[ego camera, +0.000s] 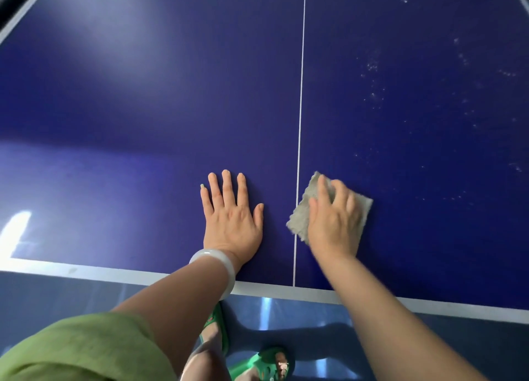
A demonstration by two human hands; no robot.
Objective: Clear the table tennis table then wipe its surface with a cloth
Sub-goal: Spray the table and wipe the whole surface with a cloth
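The dark blue table tennis table [143,100] fills the view, with a thin white centre line [300,108] running away from me. My right hand [333,219] presses a grey-beige cloth [300,214] flat on the surface just right of that line, near the front edge. My left hand [232,214] lies flat on the table left of the line, fingers spread, holding nothing. A pale bangle [213,262] circles my left wrist. Nothing else lies on the part of the table I see.
Whitish specks and smudges [375,65] dot the right half of the table. The white front edge band [114,274] runs below my hands. Under it are a blue floor [300,312] and my feet in green sandals [274,363].
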